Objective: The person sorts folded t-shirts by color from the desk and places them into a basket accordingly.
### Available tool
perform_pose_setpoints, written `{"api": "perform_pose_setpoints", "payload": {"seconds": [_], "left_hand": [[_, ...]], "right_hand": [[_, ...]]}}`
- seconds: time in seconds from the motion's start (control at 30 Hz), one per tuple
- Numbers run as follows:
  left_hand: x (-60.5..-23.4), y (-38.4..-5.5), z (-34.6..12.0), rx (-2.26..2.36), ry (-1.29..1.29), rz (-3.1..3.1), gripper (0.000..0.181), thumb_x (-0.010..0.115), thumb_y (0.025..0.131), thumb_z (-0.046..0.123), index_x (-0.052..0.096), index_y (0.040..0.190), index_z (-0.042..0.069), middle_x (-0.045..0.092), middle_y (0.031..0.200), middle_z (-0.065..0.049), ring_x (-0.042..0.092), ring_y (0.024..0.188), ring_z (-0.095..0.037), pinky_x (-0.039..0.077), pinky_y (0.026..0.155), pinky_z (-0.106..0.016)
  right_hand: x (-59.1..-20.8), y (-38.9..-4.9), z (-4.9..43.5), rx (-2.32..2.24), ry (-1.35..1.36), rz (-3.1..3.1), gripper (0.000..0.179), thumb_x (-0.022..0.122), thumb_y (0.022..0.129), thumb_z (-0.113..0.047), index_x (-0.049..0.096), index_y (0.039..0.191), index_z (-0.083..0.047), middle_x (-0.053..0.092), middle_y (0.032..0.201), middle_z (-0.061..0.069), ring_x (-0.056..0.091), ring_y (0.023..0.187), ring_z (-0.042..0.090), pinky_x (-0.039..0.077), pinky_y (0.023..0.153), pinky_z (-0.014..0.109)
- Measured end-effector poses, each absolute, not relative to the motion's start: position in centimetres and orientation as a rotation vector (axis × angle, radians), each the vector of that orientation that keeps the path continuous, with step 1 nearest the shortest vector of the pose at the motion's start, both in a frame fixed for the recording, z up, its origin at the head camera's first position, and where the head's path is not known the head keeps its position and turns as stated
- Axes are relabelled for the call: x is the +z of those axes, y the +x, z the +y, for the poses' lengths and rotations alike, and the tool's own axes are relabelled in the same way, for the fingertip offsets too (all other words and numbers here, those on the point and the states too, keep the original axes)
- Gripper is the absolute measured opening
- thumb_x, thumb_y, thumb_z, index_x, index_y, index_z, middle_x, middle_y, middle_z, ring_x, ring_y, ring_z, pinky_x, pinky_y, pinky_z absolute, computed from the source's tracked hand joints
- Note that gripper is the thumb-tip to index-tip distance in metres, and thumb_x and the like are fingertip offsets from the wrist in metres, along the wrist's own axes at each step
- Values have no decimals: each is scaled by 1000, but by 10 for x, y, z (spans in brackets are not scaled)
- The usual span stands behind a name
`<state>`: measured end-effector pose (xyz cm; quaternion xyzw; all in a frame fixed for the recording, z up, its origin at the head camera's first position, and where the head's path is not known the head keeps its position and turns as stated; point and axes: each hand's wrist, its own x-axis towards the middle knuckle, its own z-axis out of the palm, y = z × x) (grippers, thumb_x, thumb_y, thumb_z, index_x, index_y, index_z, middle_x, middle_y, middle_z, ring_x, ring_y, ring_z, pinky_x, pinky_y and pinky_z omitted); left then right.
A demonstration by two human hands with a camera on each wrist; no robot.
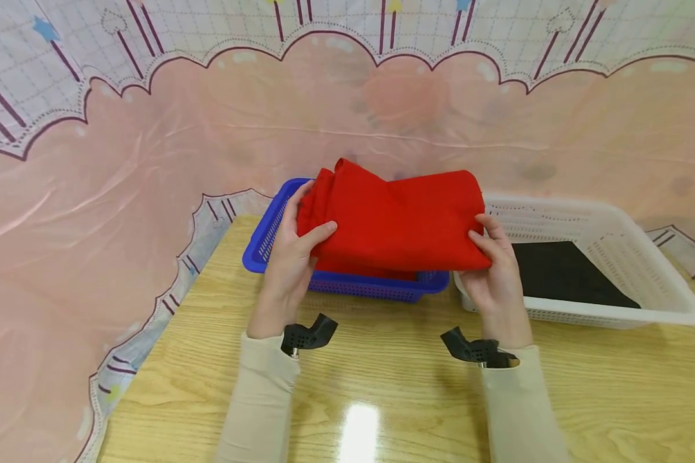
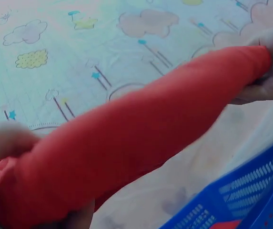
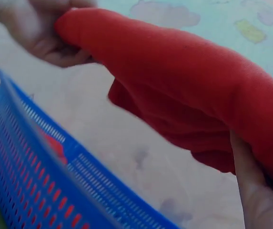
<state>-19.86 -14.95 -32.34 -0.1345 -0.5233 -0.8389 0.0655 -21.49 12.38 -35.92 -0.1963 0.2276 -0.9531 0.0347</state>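
Note:
A folded red cloth (image 1: pixel 399 222) is held up between both hands, above the blue basket (image 1: pixel 359 292). The left hand (image 1: pixel 292 254) grips its left end, thumb on the near face. At the other end, the right hand (image 1: pixel 498 263) pinches the cloth's lower right corner. Both wrist views show the red cloth (image 2: pixel 126 133) stretched from hand to hand, with loose folds hanging underneath in the right wrist view. More red fabric (image 1: pixel 359 266) lies inside the blue basket, partly hidden by the held cloth.
To the right stands a white basket (image 1: pixel 614 316) with a flat black cloth (image 1: pixel 567 273) in it. Both baskets rest on a wooden table (image 1: pixel 382 366). A patterned pink-and-white sheet (image 1: pixel 208 128) covers the wall behind and hangs along the table's left edge.

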Motion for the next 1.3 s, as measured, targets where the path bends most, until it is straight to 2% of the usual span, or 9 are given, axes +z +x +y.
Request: {"api": "perform_pose_setpoints", "payload": {"seconds": [0.17,0.33,0.47,0.7,0.77,0.87,1.0,1.17,1.3], "left_hand": [[-326,-201,-155,-2422,-259,-1641,55,57,83,-4,35,128,20,39,128,-6,41,114,-27,45,86,-38],[-328,-203,-160,-2257,-53,-1800,51,57,84,-2,34,123,20,42,125,-4,44,111,-22,43,88,-35],[-331,-206,-164,-2071,65,-1959,50,56,84,-1,35,123,23,43,123,-2,44,109,-18,42,88,-34],[-340,-212,-169,-1852,86,-2103,53,54,83,-2,35,125,25,40,126,-2,40,112,-18,39,90,-35],[-342,-213,-171,-1779,92,-2154,56,54,83,-2,33,127,25,40,126,-2,40,113,-18,39,90,-36],[-344,-213,-173,-1660,116,-2236,59,53,82,0,31,130,26,41,127,-3,41,111,-18,39,89,-37],[-348,-214,-174,-1543,166,-2325,59,53,84,5,28,132,29,44,125,-5,46,104,-21,44,77,-37],[-352,-215,-175,-1426,203,-2389,52,52,86,9,27,128,26,49,114,-12,51,85,-28,43,61,-34],[-357,-217,-175,-1340,156,-2392,33,50,87,5,34,114,18,51,106,-13,50,82,-29,40,63,-34]], "right_hand": [[-363,-218,116,-2870,-589,996,32,34,92,7,52,117,-2,20,142,9,41,114,28,46,84,34],[-365,-222,107,-2768,-489,1389,38,43,91,4,48,127,-5,25,141,8,31,123,27,43,89,33],[-366,-224,98,-2591,-360,1812,36,47,90,0,53,125,-10,35,136,7,35,120,25,42,90,31],[-365,-221,87,-2169,-214,2447,34,51,90,-6,60,119,-22,45,131,0,38,120,18,36,96,37],[-367,-222,86,-2064,-233,2567,35,50,90,-6,60,118,-24,47,129,-1,40,118,17,39,93,35],[-372,-225,85,-1932,-266,2718,37,50,89,-5,61,116,-28,51,124,-3,47,106,15,45,73,29],[-375,-226,82,-1797,-281,2829,40,48,89,-3,60,117,-30,54,121,-3,48,91,17,38,53,27],[-375,-225,79,-1660,-328,2912,40,46,89,-3,58,119,-27,55,118,1,48,84,20,39,55,29],[-376,-225,78,-1556,-381,2977,33,47,89,-3,64,108,-24,58,107,0,48,76,20,39,55,29]]}}
